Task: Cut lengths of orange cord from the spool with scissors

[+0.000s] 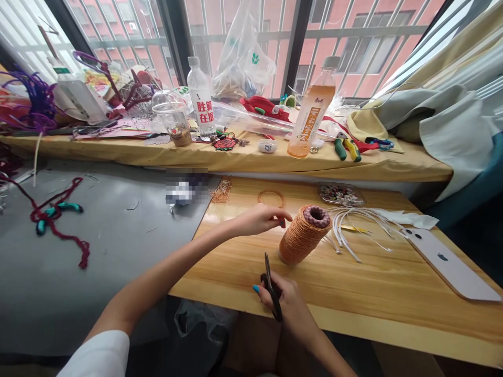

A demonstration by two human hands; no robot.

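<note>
In my right hand (288, 301) is a pair of black-handled scissors (271, 293), the fingers closed round the handles and the blades pointing up and away from me. My left hand (261, 219) hovers over the table, fingers loosely bent and apart, with no thread visible in them. Its fingertips are close to the left side of a large spool of orange cord (301, 238), which stands tilted on the wooden table. Behind that hand lies a coil of orange cord (271, 198), beside a bundle of short cut orange threads (221, 190).
Right of the spool are white cords (346, 233), a tray of beads (341, 193) and a phone (451, 262). Teal-handled pliers (58, 209) with dark red cord lie on the grey surface at left. Bottles, including an orange drink (310, 118), stand on the cloth-covered sill (236, 159).
</note>
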